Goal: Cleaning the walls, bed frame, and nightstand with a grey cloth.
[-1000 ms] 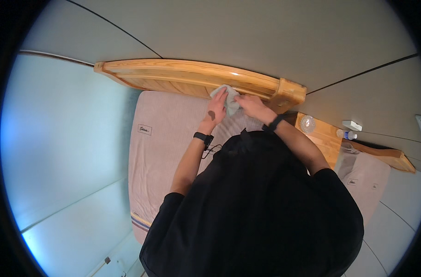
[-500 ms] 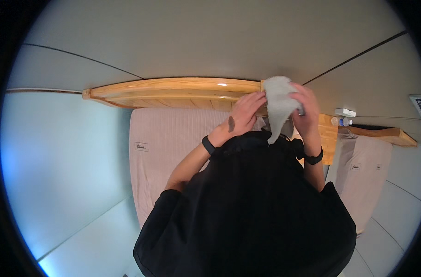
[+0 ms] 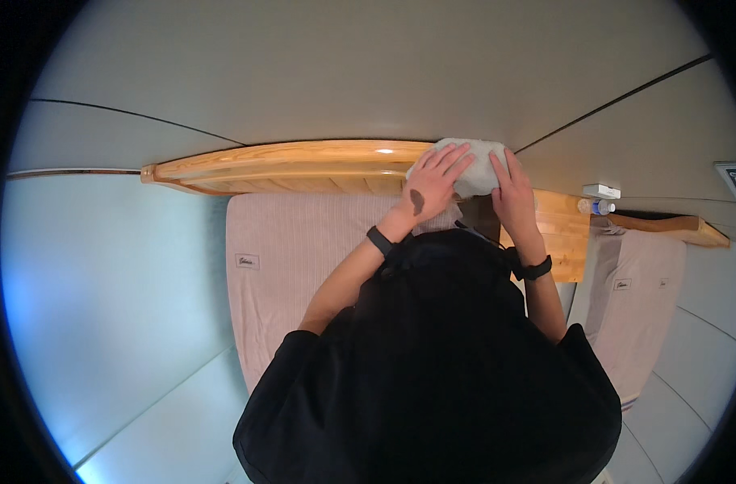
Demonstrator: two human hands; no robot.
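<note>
A light grey cloth (image 3: 483,168) is folded over the right end of the wooden headboard (image 3: 303,153). On its left part lies my left hand (image 3: 434,184), palm down, fingers stretched and spread. My right hand (image 3: 515,196) rests against the cloth's right side with its fingers extended. Both hands touch the cloth, and neither visibly grips it. The corner of the headboard is hidden beneath the cloth and my hands.
Below the headboard is a bed with a pale pink striped cover (image 3: 287,234). To the right stands a wooden bedside table (image 3: 568,234), with a plastic bottle (image 3: 600,207) and a small white box (image 3: 601,191) near it. Beyond is a second bed (image 3: 634,298). A grey wall (image 3: 368,73) rises behind.
The cloth, hanging loosely from my raised hands before, now lies draped over the headboard's end. My left hand has moved onto it and flattened; my right hand has shifted left and lower.
</note>
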